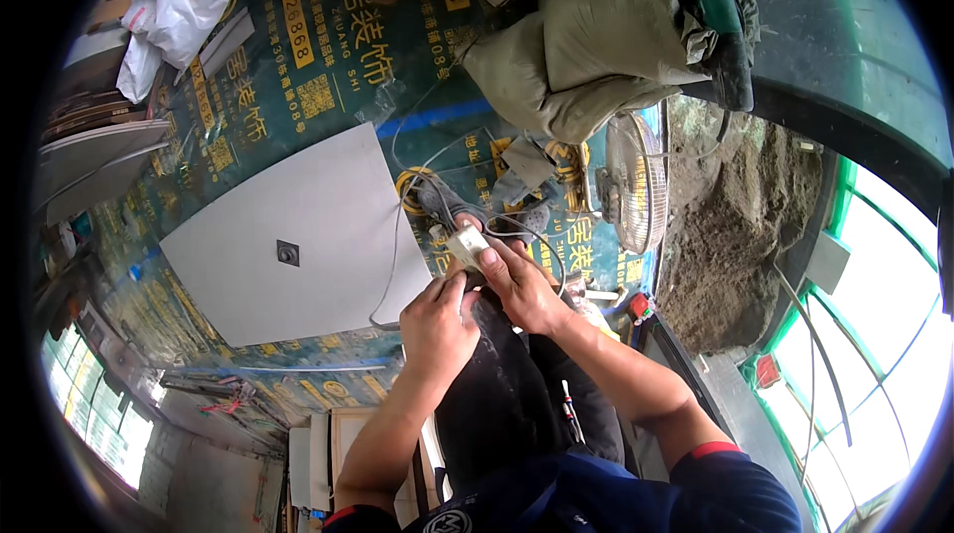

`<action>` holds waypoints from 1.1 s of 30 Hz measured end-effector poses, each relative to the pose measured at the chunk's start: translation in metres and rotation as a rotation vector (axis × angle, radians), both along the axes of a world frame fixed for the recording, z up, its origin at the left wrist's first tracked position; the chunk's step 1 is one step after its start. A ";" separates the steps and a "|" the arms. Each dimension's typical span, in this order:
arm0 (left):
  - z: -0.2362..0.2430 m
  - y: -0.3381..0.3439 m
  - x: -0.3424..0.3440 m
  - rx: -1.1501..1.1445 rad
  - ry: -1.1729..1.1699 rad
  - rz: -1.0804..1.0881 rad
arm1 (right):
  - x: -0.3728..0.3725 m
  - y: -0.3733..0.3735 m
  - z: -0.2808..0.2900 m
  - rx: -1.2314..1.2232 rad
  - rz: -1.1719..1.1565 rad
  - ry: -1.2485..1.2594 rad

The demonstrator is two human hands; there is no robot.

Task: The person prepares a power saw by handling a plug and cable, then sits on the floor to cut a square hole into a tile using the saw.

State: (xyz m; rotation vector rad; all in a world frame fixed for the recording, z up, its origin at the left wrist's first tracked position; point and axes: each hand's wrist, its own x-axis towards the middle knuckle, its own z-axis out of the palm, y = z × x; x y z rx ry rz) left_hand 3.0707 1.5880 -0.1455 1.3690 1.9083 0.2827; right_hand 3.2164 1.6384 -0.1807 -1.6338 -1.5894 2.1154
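Note:
In front of my lap, my right hand (524,290) is wrapped round a whitish block that looks like a power strip (467,248), its thumb along the side. Against the near end of the strip, my left hand (437,322) has its fingers closed together. A small dark piece lies between the hands; I cannot make out whether it is a plug. From around the strip a thin grey cable (397,225) loops over the floor covering and beside my shoes (437,197).
A large pale tile (298,255) with a square dark drain piece (287,253) lies to the left. Ahead right are stuffed sacks (606,36), an angle grinder (723,26) on top and a fan (636,185). Sand (715,235) lies at right, a white bag (184,11) far left.

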 end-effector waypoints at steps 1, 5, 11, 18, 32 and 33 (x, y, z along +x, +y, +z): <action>-0.003 -0.002 0.000 0.023 -0.019 -0.005 | 0.001 -0.001 -0.001 -0.029 -0.032 0.028; -0.012 -0.006 -0.003 -0.008 -0.061 -0.032 | 0.002 -0.006 -0.013 -0.108 -0.080 0.077; -0.023 -0.003 -0.010 -0.012 -0.074 -0.078 | -0.006 -0.019 -0.043 -0.091 -0.223 0.190; -0.049 0.003 -0.020 -0.089 -0.175 0.021 | 0.011 -0.006 -0.092 -0.097 -0.316 0.044; -0.091 0.134 -0.213 0.354 -0.558 0.590 | 0.192 -0.093 -0.380 -0.574 -0.656 -0.504; -0.095 0.158 -0.240 0.400 -0.596 0.515 | 0.196 -0.095 -0.402 -0.560 -0.649 -0.512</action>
